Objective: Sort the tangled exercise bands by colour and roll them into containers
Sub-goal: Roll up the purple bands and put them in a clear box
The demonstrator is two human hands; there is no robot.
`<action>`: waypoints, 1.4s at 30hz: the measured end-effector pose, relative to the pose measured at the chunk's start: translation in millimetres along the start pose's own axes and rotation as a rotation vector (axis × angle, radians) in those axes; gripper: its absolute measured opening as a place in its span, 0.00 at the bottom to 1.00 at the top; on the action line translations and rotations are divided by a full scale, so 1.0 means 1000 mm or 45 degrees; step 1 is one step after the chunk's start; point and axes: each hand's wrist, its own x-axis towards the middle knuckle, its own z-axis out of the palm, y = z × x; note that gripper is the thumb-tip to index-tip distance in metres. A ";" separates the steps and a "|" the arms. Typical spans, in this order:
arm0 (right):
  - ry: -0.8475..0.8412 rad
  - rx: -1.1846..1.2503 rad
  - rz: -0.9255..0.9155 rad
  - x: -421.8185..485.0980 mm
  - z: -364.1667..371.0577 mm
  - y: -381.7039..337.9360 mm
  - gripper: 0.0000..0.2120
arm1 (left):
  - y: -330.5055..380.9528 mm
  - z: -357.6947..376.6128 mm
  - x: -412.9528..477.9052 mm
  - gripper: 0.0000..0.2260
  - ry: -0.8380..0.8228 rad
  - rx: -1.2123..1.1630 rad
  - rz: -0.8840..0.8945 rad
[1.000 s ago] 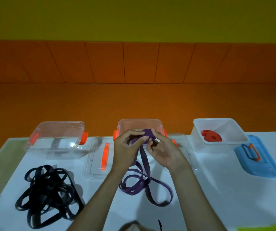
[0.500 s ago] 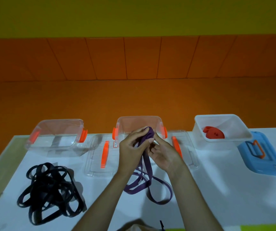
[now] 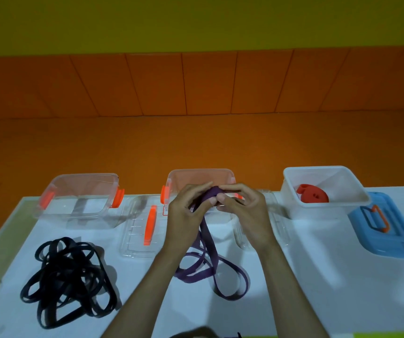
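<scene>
Purple band (image 3: 207,236) is rolling up further than a second ago as we are pinching its coil between left hand (image 3: 186,215) and right hand (image 3: 247,211), long tail trailing.

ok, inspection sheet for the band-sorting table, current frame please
surface: white table.
job's things: purple band part rolled, tail looped on table; black bands tangled front-left; red band rolled in white container; left clear container and middle clear container open; clear lid and blue lid off.
clutter: dark shape at near edge, unclear.
grippers: left hand and right hand both pinch the purple band's roll.
cables: nothing seen.
surroundings: orange panelled wall, yellow above.
</scene>
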 end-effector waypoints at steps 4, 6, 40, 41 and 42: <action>0.069 -0.015 -0.104 -0.002 -0.001 -0.005 0.06 | 0.009 0.003 -0.001 0.12 0.095 -0.181 -0.062; 0.096 0.080 -0.146 -0.004 0.001 -0.007 0.05 | 0.014 0.004 0.000 0.10 0.097 -0.199 -0.028; 0.162 0.032 -0.135 -0.041 -0.003 -0.012 0.16 | 0.027 0.018 -0.042 0.11 0.153 -0.158 -0.023; 0.151 0.040 -0.132 -0.040 -0.003 -0.011 0.15 | 0.025 0.017 -0.042 0.12 0.128 -0.138 -0.025; 0.134 0.041 -0.126 -0.040 -0.003 -0.010 0.14 | 0.025 0.016 -0.041 0.13 0.112 -0.129 -0.034</action>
